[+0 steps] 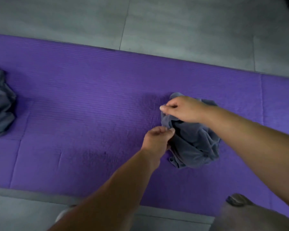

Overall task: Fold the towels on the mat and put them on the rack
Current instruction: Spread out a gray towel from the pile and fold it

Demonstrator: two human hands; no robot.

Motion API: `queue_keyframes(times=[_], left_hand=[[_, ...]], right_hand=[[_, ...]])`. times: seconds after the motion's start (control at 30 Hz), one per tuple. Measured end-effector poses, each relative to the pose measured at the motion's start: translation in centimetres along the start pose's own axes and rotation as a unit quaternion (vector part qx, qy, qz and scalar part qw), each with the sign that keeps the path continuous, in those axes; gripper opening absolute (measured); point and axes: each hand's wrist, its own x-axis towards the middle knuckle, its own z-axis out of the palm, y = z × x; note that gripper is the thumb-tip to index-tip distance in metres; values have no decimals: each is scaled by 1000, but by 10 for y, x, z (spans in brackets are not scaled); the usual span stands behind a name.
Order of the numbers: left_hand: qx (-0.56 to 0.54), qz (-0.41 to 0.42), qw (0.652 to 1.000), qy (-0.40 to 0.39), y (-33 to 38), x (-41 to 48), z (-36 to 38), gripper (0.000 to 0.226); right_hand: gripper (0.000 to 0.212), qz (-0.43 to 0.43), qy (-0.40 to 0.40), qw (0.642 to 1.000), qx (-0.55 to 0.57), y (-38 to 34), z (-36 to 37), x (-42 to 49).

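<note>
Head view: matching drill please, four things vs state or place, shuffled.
1. purple ribbed foam mat
2. right crumpled grey cloth towel
3. left crumpled grey cloth towel
4. left hand

A. no hand on it
B. pinches cloth
C. lies on grey tiled floor
D. right hand grips it too

Pairs: 1-C, 2-D, 3-A, 4-B.

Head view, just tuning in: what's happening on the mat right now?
A person's left grip and right grip both pinch the edge of a crumpled grey towel lying on the purple mat; it is not yet folded. A second crumpled grey towel sits at the mat's left end. No rack is in view.
</note>
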Motion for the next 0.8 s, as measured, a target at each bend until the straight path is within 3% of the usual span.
queue_keyframes(times=[0.1, 0.23, 0.37, 0.43, 0.5, 0.57, 0.63, 0.73, 0.8], left_hand=[[-36, 49, 996, -62, 5, -7, -7, 24], [-47, 58, 987, -143, 8, -17, -15, 21], [-11, 31, 986, -166, 15, -31, -11, 24], [-11, 19, 989, -147, 18, -37, -11, 16], [-24, 14, 998, -58, 19, -37, -11, 25], [-26, 42, 997, 51, 18, -34, -16, 17], [6, 70, 992, 102, 17, -32, -22, 7], [33, 55, 994, 83, 13, -28, -37, 55], [23, 39, 998, 49, 14, -27, -42, 71]], right_hand=[[52, 11, -29, 999, 27, 15, -13, -17], [67, 5, -52, 998, 33, 24, -16, -36], [44, -12, -61, 996, 63, 23, -19, -41], [42, -8, -73, 995, 64, 24, -21, -41], [44, 2, -85, 995, 54, 25, -22, -41], [44, 6, -98, 995, 33, 25, -22, -41], [45, 13, -100, 995, -7, 23, -22, -44], [43, 13, -99, 995, -2, 15, -19, -41], [35, -3, -43, 998, 43, 6, -15, -34]])
